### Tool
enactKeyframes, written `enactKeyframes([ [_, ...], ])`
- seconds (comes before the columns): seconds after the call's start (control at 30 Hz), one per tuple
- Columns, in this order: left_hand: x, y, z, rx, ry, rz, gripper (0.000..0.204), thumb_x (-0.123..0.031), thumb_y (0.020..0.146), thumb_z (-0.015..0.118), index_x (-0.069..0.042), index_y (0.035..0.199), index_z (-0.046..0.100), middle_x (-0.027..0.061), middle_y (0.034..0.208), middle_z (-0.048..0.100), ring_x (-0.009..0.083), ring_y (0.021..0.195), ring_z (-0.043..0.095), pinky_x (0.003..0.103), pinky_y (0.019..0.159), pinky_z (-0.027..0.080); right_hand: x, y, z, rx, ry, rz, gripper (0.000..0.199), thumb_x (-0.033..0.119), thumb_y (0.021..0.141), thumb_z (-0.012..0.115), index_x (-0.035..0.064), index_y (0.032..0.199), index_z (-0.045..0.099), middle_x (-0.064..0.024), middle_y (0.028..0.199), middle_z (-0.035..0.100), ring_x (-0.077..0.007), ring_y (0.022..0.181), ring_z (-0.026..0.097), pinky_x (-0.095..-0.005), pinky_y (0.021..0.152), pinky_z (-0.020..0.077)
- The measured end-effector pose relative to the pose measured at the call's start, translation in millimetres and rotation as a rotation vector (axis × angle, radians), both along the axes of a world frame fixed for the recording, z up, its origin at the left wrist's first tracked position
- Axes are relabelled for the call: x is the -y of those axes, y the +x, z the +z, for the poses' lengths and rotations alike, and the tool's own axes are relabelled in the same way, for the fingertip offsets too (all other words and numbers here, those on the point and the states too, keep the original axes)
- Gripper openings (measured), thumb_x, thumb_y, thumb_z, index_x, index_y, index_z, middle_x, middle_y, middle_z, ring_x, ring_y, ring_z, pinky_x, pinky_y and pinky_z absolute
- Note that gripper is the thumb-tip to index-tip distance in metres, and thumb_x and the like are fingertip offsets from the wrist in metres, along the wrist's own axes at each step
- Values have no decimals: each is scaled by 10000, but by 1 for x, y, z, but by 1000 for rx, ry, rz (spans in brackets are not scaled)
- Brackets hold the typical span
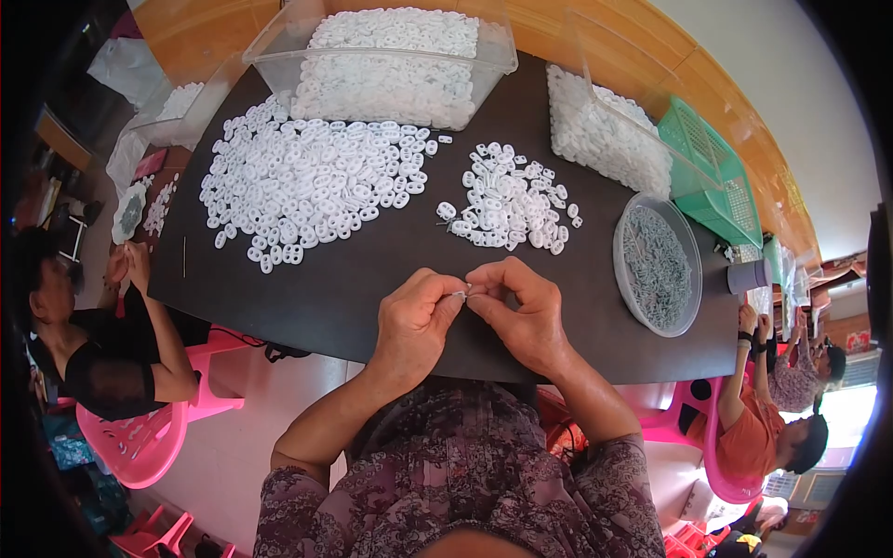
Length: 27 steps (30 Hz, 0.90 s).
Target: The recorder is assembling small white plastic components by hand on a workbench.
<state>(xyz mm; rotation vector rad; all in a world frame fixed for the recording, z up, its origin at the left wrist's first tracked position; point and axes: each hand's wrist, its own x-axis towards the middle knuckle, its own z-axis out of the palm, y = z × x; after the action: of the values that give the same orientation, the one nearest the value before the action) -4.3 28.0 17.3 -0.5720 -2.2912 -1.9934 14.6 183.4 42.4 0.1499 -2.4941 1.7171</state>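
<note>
My left hand point(416, 325) and my right hand point(524, 314) meet over the near part of the dark table, fingertips almost touching. Between the left thumb and forefinger is a small white plastic piece point(459, 295), mostly covered by the fingers. The right thumb and forefinger are pinched against it; whatever they grip is too small to make out. Just beyond my hands lies a small pile of white oval two-hole plastic pieces point(507, 200). A larger heap of the same pieces point(307, 177) spreads to the left. On the right, a round clear bowl point(621, 296) contains many thin grey metal screws or pins.
Two clear bins, one at the back point(372, 58) and one at the back right point(693, 177), hold more white pieces. A green basket point(712, 153) and grey cup point(747, 276) stand right. A thin stick point(184, 257) lies left. Other people sit at both sides on pink chairs point(139, 446).
</note>
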Motion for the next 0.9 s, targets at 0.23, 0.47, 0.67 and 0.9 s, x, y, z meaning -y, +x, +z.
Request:
enactKeyframes([
  [0.23,-2,2,-3,-135,-56,37,137,65,770,641,-21,871,604,96,745,565,235,623,563,313,554,441,2,1,2,77,-43,-9,152,-36,772,653,6,916,629,5,811,612,-36,721,517,-197,643,432],
  [0.47,2,3,-3,296,169,-30,78,4,832,630,13,909,637,36,752,567,87,612,533,221,536,430,2,1,-3,139,-163,-28,150,-32,805,644,-9,953,623,-15,851,630,-55,777,562,-209,700,467],
  [0.67,2,5,-8,396,267,-27,86,-19,857,614,10,931,646,8,782,566,51,616,523,191,517,413,1,1,-10,109,-200,-11,137,-42,822,625,-16,956,619,-21,860,631,-64,796,572,-213,723,471],
  [0.9,0,7,-4,361,244,12,108,0,847,616,8,951,646,12,777,564,57,620,526,197,531,422,0,-1,-16,-52,18,17,112,-65,818,603,-1,910,611,-5,851,588,-61,780,537,-213,701,447],
])
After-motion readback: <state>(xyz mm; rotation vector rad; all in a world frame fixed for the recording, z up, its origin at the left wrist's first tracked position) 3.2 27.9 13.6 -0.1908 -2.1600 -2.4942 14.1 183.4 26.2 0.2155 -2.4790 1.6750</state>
